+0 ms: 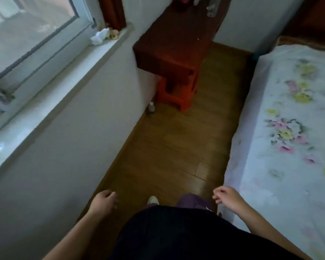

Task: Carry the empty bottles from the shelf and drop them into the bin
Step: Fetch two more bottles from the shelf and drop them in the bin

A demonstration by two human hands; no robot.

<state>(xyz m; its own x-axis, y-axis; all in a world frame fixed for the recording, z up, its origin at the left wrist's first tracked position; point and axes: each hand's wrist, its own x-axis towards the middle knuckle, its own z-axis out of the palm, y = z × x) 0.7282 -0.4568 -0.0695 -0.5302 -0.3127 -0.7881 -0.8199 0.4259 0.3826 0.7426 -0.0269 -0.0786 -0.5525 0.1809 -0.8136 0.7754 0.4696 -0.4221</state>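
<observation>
- A wooden floor (173, 147) runs ahead between a window wall on the left and a bed (289, 128) on the right.
- A desk (169, 44) stands at the far end, a plastic stool (176, 92) beneath it.
- A small bottle (151, 107) stands on the floor left of the stool.
- Crumpled tissue (99, 36) lies on the windowsill (45, 109).

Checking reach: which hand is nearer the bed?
Right. The right hand hangs just beside the bed edge; the left hand is across the floor, by the wall.

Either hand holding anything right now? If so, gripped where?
Nothing is held. The left hand and right hand both hang empty with fingers loosely curled, above the brown wooden floor. No bottle is in either hand.
</observation>
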